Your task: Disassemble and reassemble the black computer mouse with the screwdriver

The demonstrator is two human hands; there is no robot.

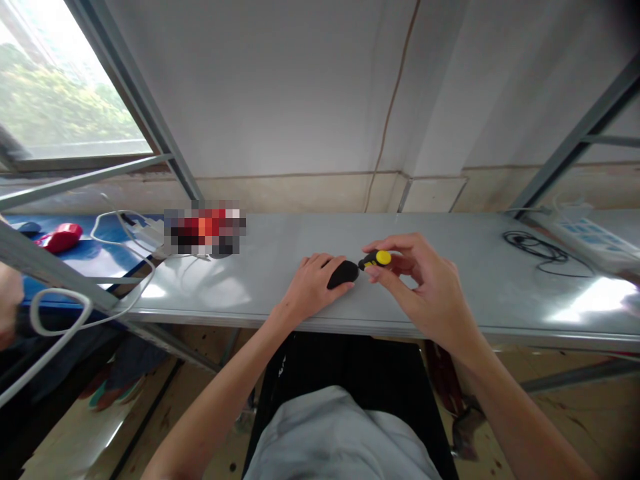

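Observation:
My left hand [311,285] is closed around a black computer mouse [343,274], holding it at the tabletop with its rounded end toward the right. In my right hand [434,285] is a short screwdriver [377,259] with a black and yellow handle, gripped between thumb and fingers. The screwdriver points left, its tip end close to the right end of the mouse. Whether the tip touches the mouse I cannot tell. Both hands are above the grey table [280,247], near its front edge.
A pixelated red and black patch [205,230] lies at the table's left, beside a white cable [145,293]. Coiled black cable [537,245] and a white power strip [595,233] lie right. Metal posts [145,100] flank the table. Another person's hand [9,300] shows far left.

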